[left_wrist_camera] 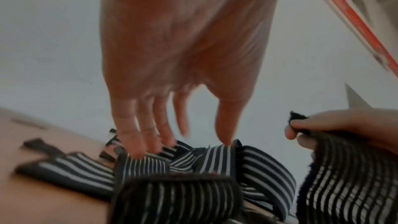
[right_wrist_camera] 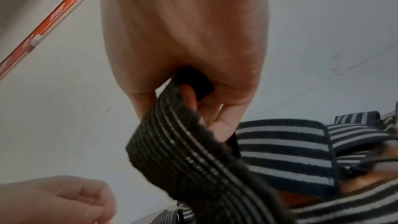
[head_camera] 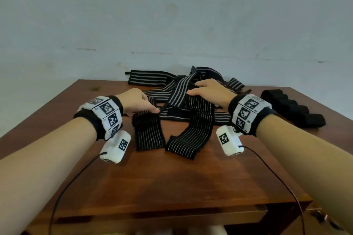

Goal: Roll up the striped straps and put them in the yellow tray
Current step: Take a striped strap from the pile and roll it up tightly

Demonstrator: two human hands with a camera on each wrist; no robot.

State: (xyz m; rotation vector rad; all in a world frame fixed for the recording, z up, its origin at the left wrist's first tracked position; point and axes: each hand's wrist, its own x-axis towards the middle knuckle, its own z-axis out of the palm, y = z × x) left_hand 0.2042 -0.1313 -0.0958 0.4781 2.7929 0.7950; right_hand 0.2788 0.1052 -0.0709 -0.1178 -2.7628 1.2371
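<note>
From the head view I saw the striped straps (head_camera: 177, 101) lying tangled, black with thin pale lines, across the far middle of the brown worktop (head_camera: 172, 177). Two ends trailed toward the near edge. My left hand (head_camera: 133, 102) rested on the left end, and my right hand (head_camera: 210, 91) reached over the heap. A plain black strap (head_camera: 292, 108) lay at far right.

From the left wrist, my left grip (left_wrist_camera: 183, 74) hung with loose, extended fingers (left_wrist_camera: 133, 142) touching the striped fabric.

From the right wrist, my right grip (right_wrist_camera: 183, 48) pinched one strap's ribbed end (right_wrist_camera: 183, 142), lifted off the pile.
</note>
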